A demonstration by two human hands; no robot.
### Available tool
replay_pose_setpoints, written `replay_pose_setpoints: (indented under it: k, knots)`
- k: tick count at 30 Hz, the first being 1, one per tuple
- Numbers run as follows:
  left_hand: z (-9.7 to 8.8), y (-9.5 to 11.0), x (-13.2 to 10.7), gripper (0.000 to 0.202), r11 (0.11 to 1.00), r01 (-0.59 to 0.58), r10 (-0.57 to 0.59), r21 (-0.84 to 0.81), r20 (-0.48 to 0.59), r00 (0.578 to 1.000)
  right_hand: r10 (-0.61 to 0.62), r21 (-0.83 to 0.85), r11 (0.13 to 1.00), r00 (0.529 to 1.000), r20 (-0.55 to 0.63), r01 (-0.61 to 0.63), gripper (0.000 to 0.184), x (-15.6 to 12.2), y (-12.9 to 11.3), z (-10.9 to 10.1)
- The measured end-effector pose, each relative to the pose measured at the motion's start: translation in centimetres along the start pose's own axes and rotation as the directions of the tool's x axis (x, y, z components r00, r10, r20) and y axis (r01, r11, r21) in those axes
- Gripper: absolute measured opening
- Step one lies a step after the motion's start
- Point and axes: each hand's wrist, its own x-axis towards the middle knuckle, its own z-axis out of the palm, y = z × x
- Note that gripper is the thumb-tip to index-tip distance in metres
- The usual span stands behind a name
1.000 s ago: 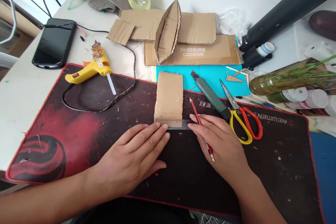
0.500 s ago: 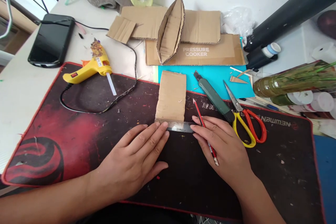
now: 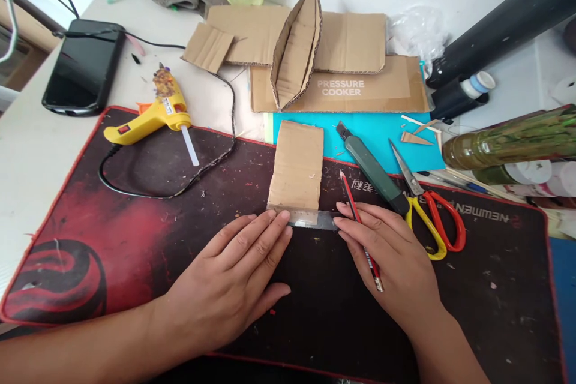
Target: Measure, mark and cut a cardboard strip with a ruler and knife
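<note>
Head view: left hand [image 3: 234, 276] still flat on the ruler [image 3: 312, 219], right hand [image 3: 391, 258] still gripping the pencil [image 3: 350, 195].

Left hand [image 3: 234, 288]: laid flat, palm down, fingers pressed together and stretched toward the far side.
Right hand [image 3: 391, 258]: laid flat, fingers extended far-left, a slim red pencil [image 3: 347, 192] gripped between two of them.
Forearms [image 3: 81, 345]: bare, brought in from the near edge.
</note>
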Motion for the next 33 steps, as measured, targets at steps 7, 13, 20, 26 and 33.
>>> replay_pose_setpoints:
  k: [7, 13, 20, 26, 33]
  knots:
    - [0.23, 0.01, -0.01, 0.058, 1.0, 0.001, -0.001, -0.009, -0.003, 1.0, 0.001, -0.006, 1.0, 1.0, -0.009, -0.001, 0.031, 0.17, -0.12, 0.05]
    - [0.28, -0.08, -0.01, 0.06, 1.0, -0.001, 0.001, 0.001, -0.001, 1.0, 0.004, -0.003, 1.0, 1.0, -0.011, -0.005, 0.03, 0.2, -0.16, 0.12]
    - [0.24, 0.01, 0.03, 0.061, 1.0, 0.001, -0.001, 0.011, -0.007, 1.0, 0.021, 0.011, 1.0, 1.0, -0.021, -0.02, 0.03, 0.24, -0.11, 0.17]
    - [0.26, -0.01, 0.06, 0.06, 1.0, 0.002, -0.002, 0.004, -0.003, 1.0, 0.018, 0.0, 1.0, 1.0, -0.018, -0.018, 0.029, 0.29, -0.2, 0.11]
    - [0.33, 0.08, 0.26, 0.056, 1.0, 0.017, -0.017, 0.0, -0.003, 1.0, 0.017, 0.008, 1.0, 1.0, -0.011, -0.017, 0.028, 0.13, -0.23, 0.18]
